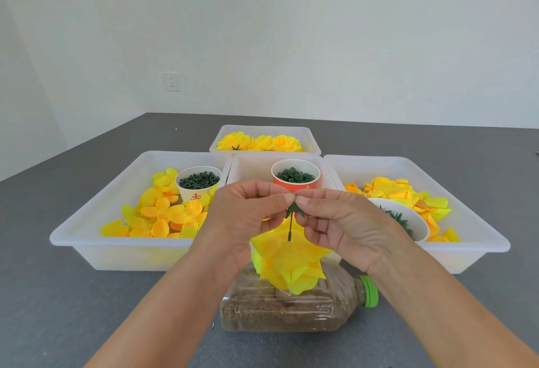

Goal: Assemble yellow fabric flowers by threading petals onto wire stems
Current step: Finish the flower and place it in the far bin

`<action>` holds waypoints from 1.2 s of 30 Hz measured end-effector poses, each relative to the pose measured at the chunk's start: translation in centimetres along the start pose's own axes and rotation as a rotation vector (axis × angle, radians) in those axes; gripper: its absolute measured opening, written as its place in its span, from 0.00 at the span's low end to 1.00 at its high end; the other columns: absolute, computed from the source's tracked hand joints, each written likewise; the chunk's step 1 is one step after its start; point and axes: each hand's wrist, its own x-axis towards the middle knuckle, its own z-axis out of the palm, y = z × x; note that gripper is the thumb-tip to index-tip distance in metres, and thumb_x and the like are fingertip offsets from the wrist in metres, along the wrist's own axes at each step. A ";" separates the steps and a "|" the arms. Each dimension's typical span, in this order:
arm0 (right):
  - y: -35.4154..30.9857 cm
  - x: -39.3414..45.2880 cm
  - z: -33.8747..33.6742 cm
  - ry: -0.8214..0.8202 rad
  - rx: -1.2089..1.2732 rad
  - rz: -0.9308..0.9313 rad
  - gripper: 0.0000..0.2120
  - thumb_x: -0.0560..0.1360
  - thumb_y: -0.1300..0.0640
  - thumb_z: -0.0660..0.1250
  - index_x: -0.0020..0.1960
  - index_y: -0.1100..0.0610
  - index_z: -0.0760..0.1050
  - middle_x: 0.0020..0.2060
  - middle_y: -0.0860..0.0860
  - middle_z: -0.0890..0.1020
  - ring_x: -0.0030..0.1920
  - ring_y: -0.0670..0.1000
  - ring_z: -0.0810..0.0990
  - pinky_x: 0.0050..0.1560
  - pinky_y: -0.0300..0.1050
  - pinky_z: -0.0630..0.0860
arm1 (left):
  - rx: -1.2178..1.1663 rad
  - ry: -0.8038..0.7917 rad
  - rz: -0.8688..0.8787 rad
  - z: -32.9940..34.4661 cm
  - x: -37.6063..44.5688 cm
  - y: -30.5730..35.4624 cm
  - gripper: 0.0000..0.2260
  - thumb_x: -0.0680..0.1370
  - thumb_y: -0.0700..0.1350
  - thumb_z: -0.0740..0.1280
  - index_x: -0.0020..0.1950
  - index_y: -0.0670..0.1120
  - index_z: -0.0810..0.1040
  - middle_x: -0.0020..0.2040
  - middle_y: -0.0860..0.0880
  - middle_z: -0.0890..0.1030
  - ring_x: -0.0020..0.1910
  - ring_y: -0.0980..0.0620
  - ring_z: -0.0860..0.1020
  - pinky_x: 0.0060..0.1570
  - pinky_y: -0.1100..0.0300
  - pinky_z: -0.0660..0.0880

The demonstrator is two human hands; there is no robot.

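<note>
Item: grey table (73, 294), all else upon it.
Trays: left tray (96, 221) at 9 o'clock, loose petals (163, 216) and a cup of green pegs (199, 181); right tray (478, 236) at 3 o'clock, petals and a white bowl (414, 218); far tray (309, 137) at 12 o'clock, finished flowers.
Bottle (291, 312), lying at 6 o'clock, beneath the work.
Yellow flower (285, 262), centre, hanging head-down on its wire stem (290, 229).
Left hand (248, 216) and right hand (341, 221): fingertips pinching a green calyx (295, 208) at the stem's upper end.
Step, judged: seating the calyx; next, slide it down against the petals.
Obstruction: red cup (294, 178), just behind.
</note>
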 end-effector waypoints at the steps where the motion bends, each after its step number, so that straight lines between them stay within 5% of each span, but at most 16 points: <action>1: 0.0 0.1 0.0 0.006 0.006 0.006 0.17 0.55 0.61 0.73 0.44 0.59 0.80 0.31 0.53 0.82 0.29 0.47 0.80 0.28 0.36 0.76 | 0.002 0.002 -0.013 0.0 0.0 0.1 0.06 0.69 0.32 0.71 0.34 0.41 0.79 0.26 0.49 0.79 0.26 0.56 0.76 0.32 0.65 0.77; 10: -0.6 0.5 0.2 -0.007 0.054 0.157 0.04 0.69 0.65 0.68 0.40 0.58 0.79 0.28 0.51 0.80 0.27 0.46 0.79 0.29 0.37 0.75 | 0.022 -0.011 -0.164 0.1 0.6 0.9 0.07 0.71 0.33 0.69 0.36 0.43 0.79 0.27 0.49 0.78 0.27 0.54 0.74 0.29 0.64 0.76; 21: -0.8 0.7 0.3 -0.005 0.027 0.157 0.06 0.72 0.66 0.66 0.40 0.58 0.79 0.27 0.51 0.80 0.26 0.47 0.79 0.30 0.38 0.73 | 0.125 0.024 -0.057 0.3 0.5 1.0 0.09 0.71 0.31 0.69 0.36 0.44 0.80 0.28 0.50 0.78 0.27 0.55 0.73 0.30 0.65 0.75; 36: -1.2 0.7 0.4 -0.029 -0.002 0.141 0.12 0.71 0.66 0.65 0.32 0.59 0.82 0.27 0.53 0.81 0.26 0.48 0.80 0.27 0.37 0.76 | -0.085 -0.175 -0.437 -0.2 1.6 1.3 0.09 0.75 0.31 0.60 0.43 0.40 0.80 0.33 0.45 0.78 0.33 0.51 0.73 0.29 0.63 0.76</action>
